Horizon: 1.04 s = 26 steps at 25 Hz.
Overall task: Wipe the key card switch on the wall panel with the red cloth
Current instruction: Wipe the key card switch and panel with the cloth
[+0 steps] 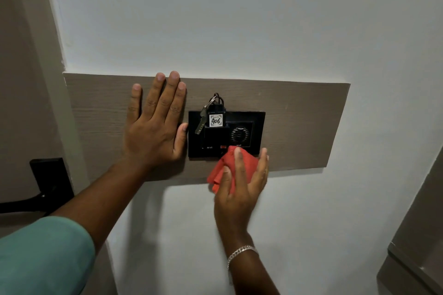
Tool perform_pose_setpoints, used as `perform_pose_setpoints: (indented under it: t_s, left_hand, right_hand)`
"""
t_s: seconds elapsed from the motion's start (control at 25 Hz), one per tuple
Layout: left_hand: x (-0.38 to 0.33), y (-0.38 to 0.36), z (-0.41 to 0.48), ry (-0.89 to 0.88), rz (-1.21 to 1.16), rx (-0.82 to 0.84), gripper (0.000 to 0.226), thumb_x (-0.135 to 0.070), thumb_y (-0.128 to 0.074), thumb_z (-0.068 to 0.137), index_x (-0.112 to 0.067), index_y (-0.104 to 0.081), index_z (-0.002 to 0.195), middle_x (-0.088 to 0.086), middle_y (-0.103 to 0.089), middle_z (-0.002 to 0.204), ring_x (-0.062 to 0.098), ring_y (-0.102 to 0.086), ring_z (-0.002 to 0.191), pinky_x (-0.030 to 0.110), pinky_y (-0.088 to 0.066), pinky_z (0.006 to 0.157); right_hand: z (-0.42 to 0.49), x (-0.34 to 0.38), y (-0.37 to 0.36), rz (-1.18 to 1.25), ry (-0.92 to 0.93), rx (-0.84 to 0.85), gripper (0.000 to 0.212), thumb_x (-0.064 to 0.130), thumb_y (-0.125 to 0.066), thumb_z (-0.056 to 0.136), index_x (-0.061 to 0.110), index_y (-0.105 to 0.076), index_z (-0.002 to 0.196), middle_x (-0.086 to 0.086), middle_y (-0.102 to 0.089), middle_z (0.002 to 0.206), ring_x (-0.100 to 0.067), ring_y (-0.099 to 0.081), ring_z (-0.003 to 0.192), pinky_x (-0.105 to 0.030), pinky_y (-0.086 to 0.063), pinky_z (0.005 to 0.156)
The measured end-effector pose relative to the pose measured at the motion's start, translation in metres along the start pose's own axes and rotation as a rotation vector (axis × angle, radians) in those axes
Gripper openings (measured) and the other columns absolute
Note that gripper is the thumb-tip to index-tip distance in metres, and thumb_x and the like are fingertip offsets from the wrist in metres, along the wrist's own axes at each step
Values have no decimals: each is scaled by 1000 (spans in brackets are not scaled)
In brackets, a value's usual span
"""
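Pressing the red cloth [236, 166] against the lower right part of the key card switch [226, 134], your right hand [239, 189] had the bunched fabric pinned under its fingers, which were loosely curled around it with the thumb at the cloth's left edge. The cloth covered the plate's bottom edge and spilled down over the wood-grain wall panel [299, 122] beneath it. A silver bracelet [242, 252] circled that wrist.

Your left hand [155, 127] lay flat and fully spread on the panel just left of the switch, holding nothing, its thumb tip touching the plate's left edge. A teal sleeve [45, 254] covered your upper arm on that side.

The black switch plate sat near the middle of the panel, which was fixed across a pale wall [239, 19]. A black key tag [215, 120] labelled 406 stood upright in the slot, with a metal key [201, 122] hanging from its ring at the left. A round grille [239, 135] showed on the plate's right half. At the far left, a black door handle [48, 182] was visible.
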<state>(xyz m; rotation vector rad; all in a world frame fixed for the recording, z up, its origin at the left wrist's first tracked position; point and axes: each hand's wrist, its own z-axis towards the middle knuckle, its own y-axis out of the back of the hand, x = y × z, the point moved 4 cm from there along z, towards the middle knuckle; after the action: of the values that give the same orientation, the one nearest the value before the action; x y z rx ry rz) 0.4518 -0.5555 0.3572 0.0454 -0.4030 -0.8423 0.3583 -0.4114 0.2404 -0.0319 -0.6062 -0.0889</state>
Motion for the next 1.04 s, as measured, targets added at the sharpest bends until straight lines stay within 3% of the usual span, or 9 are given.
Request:
perform_pose_setpoints:
  t_s: [0.12, 0.2, 0.32, 0.44, 0.6, 0.72, 0.8, 0.92, 1.04]
  left_hand:
    - [0, 0, -2, -2, -2, -6, 73, -40, -30, 95, -8, -13, 157, 11, -9, 166, 28, -8, 154, 55, -8, 123]
    - [-3, 0, -1, -12, -16, -9, 73, -40, -30, 95, -8, -13, 157, 10, -7, 165, 28, -7, 154, 56, -9, 123]
    - [0, -2, -1, -4, -26, 7, 73, -40, -31, 95, -8, -12, 158, 9, -5, 166, 27, -4, 155, 55, -7, 123]
    - [0, -3, -2, 7, -9, 22, 73, -41, -31, 95, -9, -12, 158, 9, -6, 167, 27, -5, 155, 54, -6, 124]
    - [-5, 13, 1, 105, -66, 145, 73, -37, -36, 93, -9, -16, 157, 13, -15, 165, 29, -10, 154, 56, -7, 122]
    - [-42, 40, -21, 411, -471, 98, 68, -28, -45, 91, -5, -28, 153, 17, -17, 165, 28, -14, 154, 45, -11, 125]
    - [-96, 63, -49, 630, -923, 4, 53, -30, -50, 91, -14, -45, 142, 8, -40, 154, 18, -38, 143, 27, -30, 117]
    - [-184, 72, -60, 945, -1578, 325, 50, -49, -63, 79, -33, -54, 126, -9, -64, 127, 3, -62, 114, 13, -51, 87]
    - [-269, 59, -52, 1021, -1818, 660, 47, -38, -81, 72, -30, -63, 115, -7, -76, 105, 8, -71, 99, 16, -57, 71]
  right_hand:
    - [30, -1, 20, 116, -59, -181, 47, 15, -58, 96, 23, -49, 141, -19, -27, 160, -29, -30, 148, -28, -32, 119]
    - [49, 14, 20, 177, 42, -207, 47, 20, -57, 98, 25, -47, 143, -18, -29, 159, -29, -31, 148, -27, -33, 118]
    - [59, 39, 1, 46, 290, -1, 48, 34, -57, 97, 25, -47, 143, -19, -28, 159, -33, -21, 152, -42, -23, 124]
    - [56, 34, -4, -132, 482, 171, 52, 43, -56, 97, 31, -42, 146, -16, -26, 161, -35, -16, 153, -46, -16, 126]
    - [63, 17, 23, -141, 507, 261, 48, 29, -60, 97, 28, -47, 143, -15, -31, 159, -34, -24, 150, -54, -30, 120]
    - [66, 1, 50, -33, 369, 292, 57, 17, -66, 94, 27, -44, 145, -11, -34, 158, -29, -34, 145, -52, -41, 112]
    - [60, -12, 76, 58, 275, 327, 70, 23, -68, 92, 34, -31, 151, 0, -31, 161, -18, -34, 146, -42, -41, 114]
    - [47, -39, 119, 129, 146, 456, 81, 32, -66, 90, 38, -18, 154, 16, -26, 161, -13, -38, 144, -32, -47, 108]
    - [46, -81, 178, 45, -6, 584, 92, 23, -68, 82, 44, -13, 152, 20, -28, 156, -18, -45, 137, -45, -55, 100]
